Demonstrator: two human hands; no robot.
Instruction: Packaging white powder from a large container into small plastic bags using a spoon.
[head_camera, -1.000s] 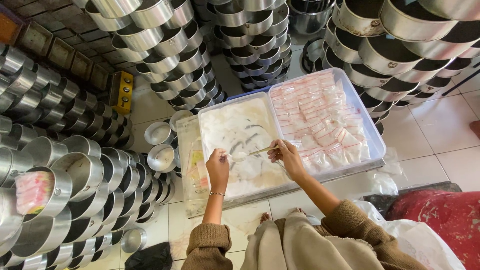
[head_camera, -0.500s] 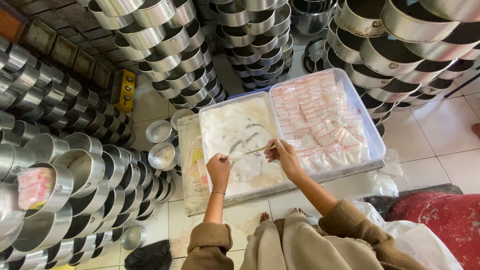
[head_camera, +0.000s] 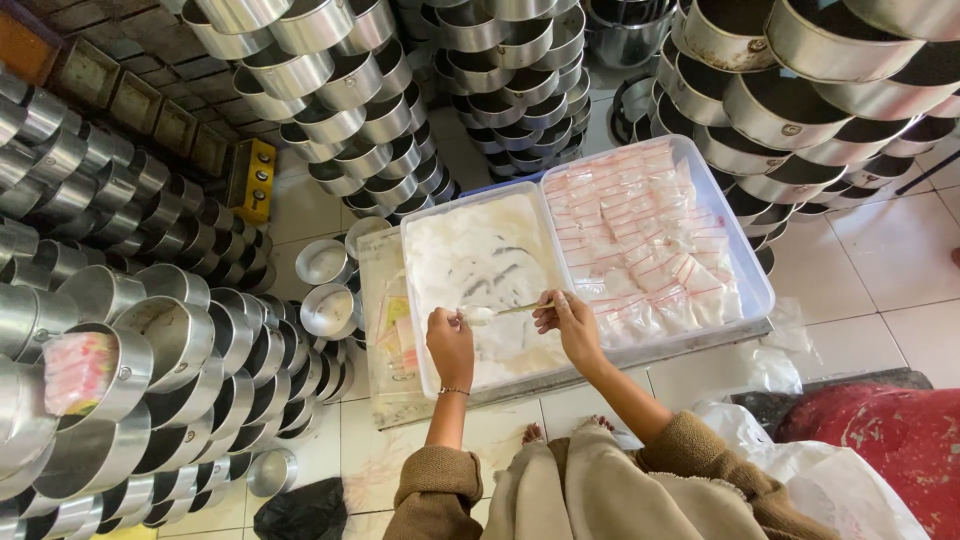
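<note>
Left hand (head_camera: 451, 343): held over the near part of the tray of white powder (head_camera: 480, 262); the fingers are pinched together on a small clear bag (head_camera: 481, 314) kept at the spoon's tip.
Right hand (head_camera: 570, 322): fingers clamped on the handle end of a slim spoon (head_camera: 522, 309), just above the powder.
Spoon axis: the long axis lies almost level, running left to right between the hands; the bowl points toward the left hand and the handle toward the right.
Doing it well: the bag mouth is best kept open and directly under the bowl, over the tray, so that spilled powder is caught.
Filled packets (head_camera: 650, 235): piled in the right compartment, beside the powder.
Farther off: small metal bowls (head_camera: 328, 285) are set left of the tray; stacked round metal pans (head_camera: 330, 75) are ranged all around.
</note>
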